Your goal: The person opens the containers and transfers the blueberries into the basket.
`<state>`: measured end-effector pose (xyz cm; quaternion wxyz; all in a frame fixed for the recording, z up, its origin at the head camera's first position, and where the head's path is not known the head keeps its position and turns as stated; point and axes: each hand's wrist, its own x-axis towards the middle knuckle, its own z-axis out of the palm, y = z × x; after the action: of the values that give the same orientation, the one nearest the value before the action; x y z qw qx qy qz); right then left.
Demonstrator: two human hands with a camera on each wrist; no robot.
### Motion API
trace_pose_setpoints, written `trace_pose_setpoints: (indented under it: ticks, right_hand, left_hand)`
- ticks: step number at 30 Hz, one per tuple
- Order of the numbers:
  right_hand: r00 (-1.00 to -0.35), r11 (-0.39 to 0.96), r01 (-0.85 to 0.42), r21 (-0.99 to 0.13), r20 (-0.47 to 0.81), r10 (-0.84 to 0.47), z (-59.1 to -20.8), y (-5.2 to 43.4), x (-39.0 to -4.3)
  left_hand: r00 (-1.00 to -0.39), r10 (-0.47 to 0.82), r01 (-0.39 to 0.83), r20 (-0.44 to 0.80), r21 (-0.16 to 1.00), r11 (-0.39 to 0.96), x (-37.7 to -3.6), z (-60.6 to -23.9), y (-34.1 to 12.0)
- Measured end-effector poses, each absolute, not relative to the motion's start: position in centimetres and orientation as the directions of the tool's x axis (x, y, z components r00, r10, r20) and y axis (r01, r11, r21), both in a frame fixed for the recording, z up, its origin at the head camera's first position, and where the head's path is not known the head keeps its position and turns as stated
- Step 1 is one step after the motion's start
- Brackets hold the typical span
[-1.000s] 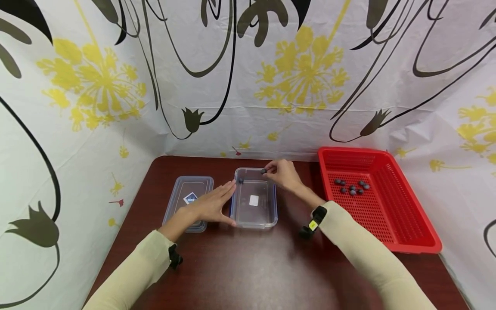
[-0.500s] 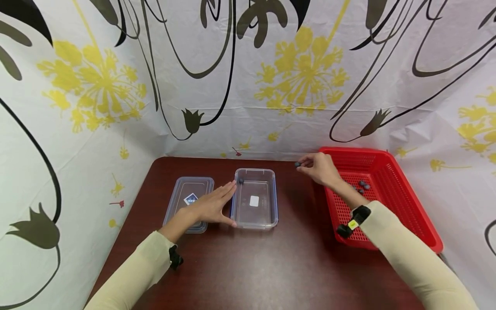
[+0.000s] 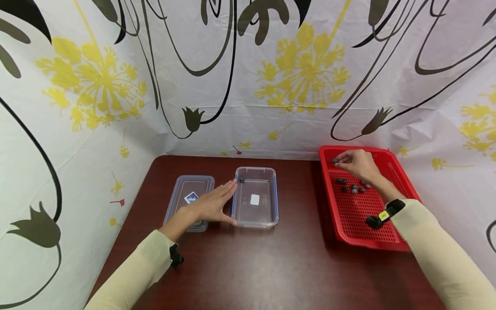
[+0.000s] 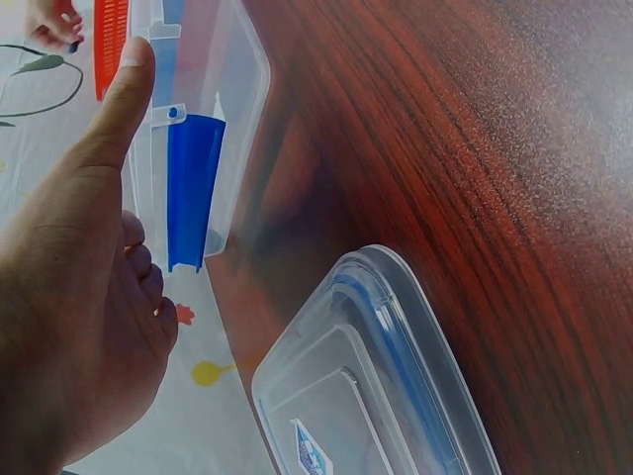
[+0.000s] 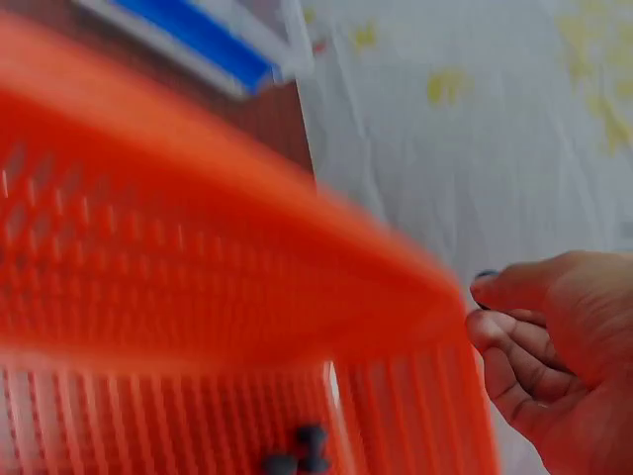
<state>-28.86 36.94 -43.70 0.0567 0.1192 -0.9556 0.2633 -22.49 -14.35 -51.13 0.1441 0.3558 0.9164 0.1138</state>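
My right hand point(image 3: 350, 161) hovers over the back of a red basket point(image 3: 328, 196) and pinches a small dark ball point(image 3: 335, 161) between thumb and fingertip. The right wrist view shows that ball point(image 5: 485, 277) at the fingertips point(image 5: 495, 327) above the blurred basket wall point(image 5: 198, 277). Several more dark balls point(image 3: 352, 187) lie on the basket floor. My left hand point(image 3: 211, 204) rests flat with straight fingers against the left side of a clear container point(image 3: 255, 224). One dark ball point(image 3: 241, 180) lies in that container's back left corner. In the left wrist view my thumb point(image 4: 124, 89) lies along the container point(image 4: 223, 89).
A clear lid point(image 3: 190, 193) with a blue label lies flat left of the container, also in the left wrist view point(image 4: 376, 376). The dark wooden table point(image 3: 252, 267) is walled by flower-print cloth point(image 3: 271, 77) at the back and both sides. The basket stands at the table's right edge.
My right hand has moved right from above the clear container to above the red basket, still pinching the dark ball. The left hand has stayed put.
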Motion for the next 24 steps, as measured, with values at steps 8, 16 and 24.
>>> trace_pose_setpoints:
  ticks: [8, 16, 24]
  right_hand:
    - [-0.96, 0.86, -0.278, -0.428, 0.095, -0.263, -47.0, 42.9, -29.9]
    - [-0.955, 0.88, -0.273, -0.388, 0.0, -0.296, -48.8, 46.4, -29.9]
    - [-0.949, 0.899, -0.275, -0.342, -0.054, -0.31, -49.8, 47.4, -29.9]
  left_hand:
    - [-0.711, 0.678, 0.607, -0.186, 0.323, 0.726, -22.4, -51.1, -14.4]
    - [-0.714, 0.673, 0.603, -0.196, 0.317, 0.732, -22.3, -50.9, -14.3]
    - [-0.716, 0.674, 0.606, -0.181, 0.318, 0.729, -22.3, -50.9, -14.4]
